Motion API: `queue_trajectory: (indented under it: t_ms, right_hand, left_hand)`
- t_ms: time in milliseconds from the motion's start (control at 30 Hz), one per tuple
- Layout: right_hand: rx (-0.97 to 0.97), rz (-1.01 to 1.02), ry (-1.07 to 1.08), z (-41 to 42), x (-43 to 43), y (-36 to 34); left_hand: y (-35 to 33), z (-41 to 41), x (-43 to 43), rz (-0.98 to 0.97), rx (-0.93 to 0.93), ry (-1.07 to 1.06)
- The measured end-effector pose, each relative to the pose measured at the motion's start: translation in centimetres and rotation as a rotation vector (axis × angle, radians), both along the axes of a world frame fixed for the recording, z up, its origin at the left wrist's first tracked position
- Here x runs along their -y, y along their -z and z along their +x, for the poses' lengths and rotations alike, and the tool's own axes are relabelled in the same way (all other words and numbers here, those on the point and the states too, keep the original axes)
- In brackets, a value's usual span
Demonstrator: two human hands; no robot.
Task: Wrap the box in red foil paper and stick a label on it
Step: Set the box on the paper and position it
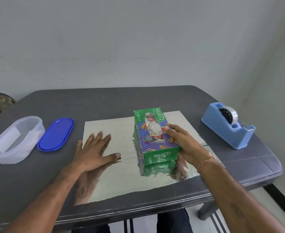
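The box (pixel 143 132) sits on foil (pixel 121 174); container (pixel 12 140) and lid (pixel 56 134) left, dispenser (pixel 229 126) right.

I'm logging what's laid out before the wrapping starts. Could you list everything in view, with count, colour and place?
table: one, dark grey, under everything.
foil sheet: one, silver side up, flat on the table's middle.
box: one, green and purple, printed PASEO, on the foil sheet's right part.
tape dispenser: one, light blue, holding a tape roll, table's right side.
container: one, clear plastic, open, table's left side.
lid: one, blue, oval, flat just right of the container.
left hand: one, flat with fingers spread, on the foil sheet's left part.
right hand: one, grips the box's right side.
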State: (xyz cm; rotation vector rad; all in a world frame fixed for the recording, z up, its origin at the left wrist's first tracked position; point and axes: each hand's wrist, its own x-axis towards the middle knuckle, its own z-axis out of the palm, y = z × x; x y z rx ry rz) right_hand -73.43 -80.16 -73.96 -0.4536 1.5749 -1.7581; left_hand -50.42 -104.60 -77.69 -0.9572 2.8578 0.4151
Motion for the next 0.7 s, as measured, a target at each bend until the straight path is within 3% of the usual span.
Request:
queue_trajectory:
  t_ms: [333, 500, 700]
  right_hand:
    - [-0.306, 0.111, -0.083, 0.6, -0.3, -0.9]
    - [-0.291, 0.141, -0.148, 0.9, 0.0, -0.4]
    - [-0.302, 0.182, -0.212, 1.2, 0.3, -0.6]
  left_hand:
    - [-0.2, 0.6, 1.5, -0.026, -0.006, 0.023]
    - [0.2, 0.1, -2.1, -0.091, -0.191, 0.009]
    - [2.1, 1.9, -1.2, -0.182, -0.112, -0.027]
